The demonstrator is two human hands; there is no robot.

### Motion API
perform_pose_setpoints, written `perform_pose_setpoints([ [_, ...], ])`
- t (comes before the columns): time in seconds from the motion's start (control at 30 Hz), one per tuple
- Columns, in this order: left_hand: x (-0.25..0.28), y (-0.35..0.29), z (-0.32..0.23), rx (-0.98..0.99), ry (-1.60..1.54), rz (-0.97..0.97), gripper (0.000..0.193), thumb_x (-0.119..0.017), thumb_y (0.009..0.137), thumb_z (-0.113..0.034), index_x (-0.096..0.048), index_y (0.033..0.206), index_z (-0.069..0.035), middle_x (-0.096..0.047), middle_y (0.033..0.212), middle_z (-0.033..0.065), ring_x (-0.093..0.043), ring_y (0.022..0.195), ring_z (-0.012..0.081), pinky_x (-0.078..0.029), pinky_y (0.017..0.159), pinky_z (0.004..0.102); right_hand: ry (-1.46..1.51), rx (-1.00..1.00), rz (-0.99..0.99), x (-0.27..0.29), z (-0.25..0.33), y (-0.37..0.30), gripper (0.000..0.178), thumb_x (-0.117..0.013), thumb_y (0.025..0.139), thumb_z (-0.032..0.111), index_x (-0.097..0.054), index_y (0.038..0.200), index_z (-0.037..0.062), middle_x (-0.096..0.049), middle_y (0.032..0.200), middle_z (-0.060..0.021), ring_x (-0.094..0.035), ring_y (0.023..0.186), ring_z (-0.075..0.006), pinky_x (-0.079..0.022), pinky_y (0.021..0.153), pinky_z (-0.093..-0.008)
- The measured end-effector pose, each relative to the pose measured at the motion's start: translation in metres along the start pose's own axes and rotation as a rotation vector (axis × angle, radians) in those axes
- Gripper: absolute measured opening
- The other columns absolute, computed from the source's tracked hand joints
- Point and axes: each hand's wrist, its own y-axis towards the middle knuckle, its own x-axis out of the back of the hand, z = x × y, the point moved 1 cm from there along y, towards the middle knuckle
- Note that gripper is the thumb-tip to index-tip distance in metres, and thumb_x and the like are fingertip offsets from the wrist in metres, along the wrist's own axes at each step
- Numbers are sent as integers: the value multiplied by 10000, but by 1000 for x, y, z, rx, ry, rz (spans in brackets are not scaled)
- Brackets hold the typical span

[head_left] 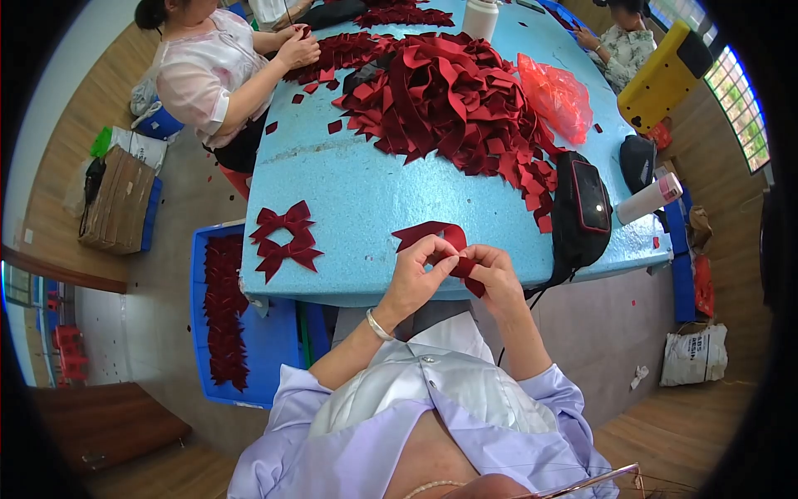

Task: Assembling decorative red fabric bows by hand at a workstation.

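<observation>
Both my hands meet at the near edge of the table, pinching a dark red ribbon (431,234) between their fingertips. One length of it loops up and away past my left hand (416,274); a short end hangs below my right hand (492,279). A bracelet circles my left wrist. To the left, two finished red bows (285,239) lie one above the other on the light blue table (357,183). Beyond my hands rises a big heap of red ribbon pieces (457,100), with small red squares spilling down its right side.
Right of my hands lie a black pouch with a phone (588,195) and a white bottle (650,198). Below the table's left corner, a blue crate (278,349) holds rows of bows. Co-workers sit at the far left (208,66) and far right (628,50). A red plastic bag (555,98) touches the heap.
</observation>
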Motion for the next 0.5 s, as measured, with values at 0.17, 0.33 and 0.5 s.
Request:
perform_pose_setpoints([
  [0.17,-3,-3,-3,260,-322,-37,84,-602,889,-49,-581,964,-15,-614,868,9,-569,811,70,-484,707,229,21,-4,9,0,-3,0,114,-567,757,-13,-623,857,-13,-619,755,-30,-522,596,-58,-374,513,-188],
  [0.33,-5,-7,0,273,-334,-41,134,-614,877,-32,-558,996,-10,-609,900,20,-576,831,79,-491,741,227,-7,9,3,2,-4,1,124,-561,753,-14,-623,859,-23,-627,759,-50,-541,604,-76,-396,526,-197],
  [0.5,-9,-8,-7,143,-282,-39,170,-619,862,-11,-551,1018,-18,-584,978,31,-539,816,84,-456,712,232,17,-3,18,4,-6,2,133,-560,750,-8,-625,863,-31,-631,759,-60,-557,617,-93,-411,546,-204],
])
